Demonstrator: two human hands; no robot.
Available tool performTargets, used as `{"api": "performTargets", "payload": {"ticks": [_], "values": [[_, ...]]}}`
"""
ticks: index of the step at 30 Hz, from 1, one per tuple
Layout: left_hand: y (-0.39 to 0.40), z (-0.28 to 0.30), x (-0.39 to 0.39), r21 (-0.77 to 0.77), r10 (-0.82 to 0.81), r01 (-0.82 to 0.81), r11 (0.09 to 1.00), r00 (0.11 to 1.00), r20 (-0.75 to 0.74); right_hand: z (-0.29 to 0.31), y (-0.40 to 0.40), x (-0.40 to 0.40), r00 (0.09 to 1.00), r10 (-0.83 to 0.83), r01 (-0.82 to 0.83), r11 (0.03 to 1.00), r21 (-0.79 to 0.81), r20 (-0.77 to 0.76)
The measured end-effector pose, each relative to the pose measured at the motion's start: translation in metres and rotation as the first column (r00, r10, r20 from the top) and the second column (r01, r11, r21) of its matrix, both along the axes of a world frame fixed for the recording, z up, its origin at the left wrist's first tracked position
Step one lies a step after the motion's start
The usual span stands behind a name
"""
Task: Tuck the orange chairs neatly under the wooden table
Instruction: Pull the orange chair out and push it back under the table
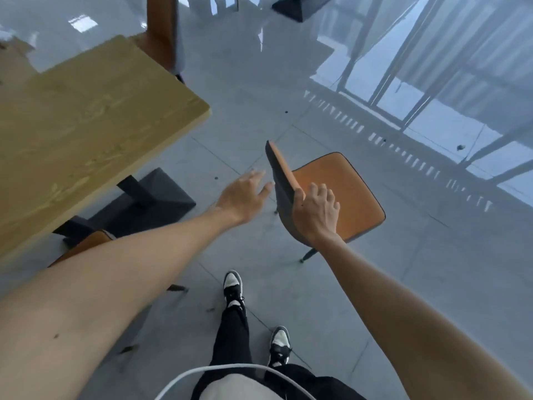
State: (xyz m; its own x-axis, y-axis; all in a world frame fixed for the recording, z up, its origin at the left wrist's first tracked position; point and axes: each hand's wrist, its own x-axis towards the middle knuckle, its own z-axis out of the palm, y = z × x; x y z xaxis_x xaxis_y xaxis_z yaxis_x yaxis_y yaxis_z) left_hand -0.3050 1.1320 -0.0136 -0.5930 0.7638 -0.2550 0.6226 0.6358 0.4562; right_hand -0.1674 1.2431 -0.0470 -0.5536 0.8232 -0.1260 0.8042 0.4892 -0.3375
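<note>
An orange chair point(343, 192) with a grey-backed backrest stands on the floor, to the right of the wooden table point(86, 125) and well apart from it. My right hand point(317, 212) grips the near end of the backrest's top edge. Fingers spread, my left hand point(245, 194) hovers just left of the backrest without touching it. A second orange chair point(86, 243) sits under the table's near edge, mostly hidden by my left forearm. A third orange chair point(161, 27) stands at the table's far end.
The table's black base point(150, 197) rests on the grey tiled floor between the table and the chair. My feet point(233, 287) stand behind the chair. Another dark table base point(300, 7) is at the far top. Window reflections cover the floor on the right.
</note>
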Motion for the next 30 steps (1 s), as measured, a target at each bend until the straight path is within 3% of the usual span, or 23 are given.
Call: {"api": "performTargets", "payload": {"ticks": [8,11,15,20,26,30], "values": [[0.105,-0.041,-0.058,0.075,-0.266,0.266,0.961,0.964,-0.014,-0.044,0.028,-0.036,0.965,-0.251,0.262,0.911,-0.318,0.076],[0.139,-0.06,-0.083,-0.062,-0.404,0.402,0.913,0.914,-0.021,-0.053,0.025,-0.056,0.936,-0.334,0.351,0.903,-0.246,0.109],[0.174,-0.078,-0.109,-0.383,-0.668,0.605,0.698,0.743,-0.042,-0.064,0.027,-0.062,0.91,-0.398,0.411,0.904,-0.119,0.119],[0.201,-0.091,-0.12,-0.445,-0.788,0.712,0.543,0.615,0.023,-0.06,0.028,-0.063,0.906,-0.405,0.413,0.909,-0.051,0.121],[0.192,-0.095,-0.122,-0.353,-0.769,0.699,0.622,0.63,-0.107,-0.06,0.034,-0.06,0.938,-0.328,0.332,0.943,-0.018,0.116],[0.182,-0.093,-0.108,-0.332,-0.7,0.636,0.697,0.704,-0.121,-0.058,0.048,-0.044,0.954,-0.274,0.28,0.959,-0.035,0.123]]}}
